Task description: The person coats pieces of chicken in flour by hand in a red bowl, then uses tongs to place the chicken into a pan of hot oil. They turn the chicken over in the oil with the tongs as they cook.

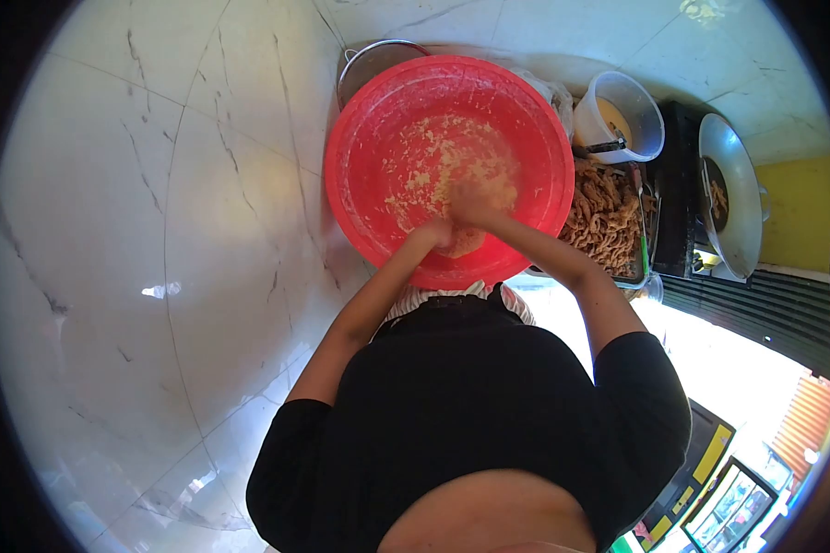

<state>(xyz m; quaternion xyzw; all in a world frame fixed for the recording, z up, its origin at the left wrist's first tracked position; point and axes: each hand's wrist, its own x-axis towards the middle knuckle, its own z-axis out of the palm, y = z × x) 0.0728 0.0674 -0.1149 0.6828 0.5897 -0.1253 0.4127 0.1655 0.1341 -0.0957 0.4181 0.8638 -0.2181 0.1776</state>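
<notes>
A large red plastic basin (360,184) stands against my front, holding pale yellow crumbly bits (433,166) that look like floury dough. Both my arms reach down into it. My left hand (441,232) is low in the basin, beside a rounded tan lump (463,243) near the front wall. Just above and to the right, my right hand (472,205) is smeared by motion over the crumbs. The fingers of both hands are blurred or hidden, so what they grip does not show.
Right of the basin is a tray of brown fried strips (604,212) with green-handled tongs (643,230). Behind it stands a clear plastic bucket (650,129) of yellowish liquid. Farther right, a large metal wok (742,221) sits on a black stove (681,184). A marbled tile wall (157,230) fills the left.
</notes>
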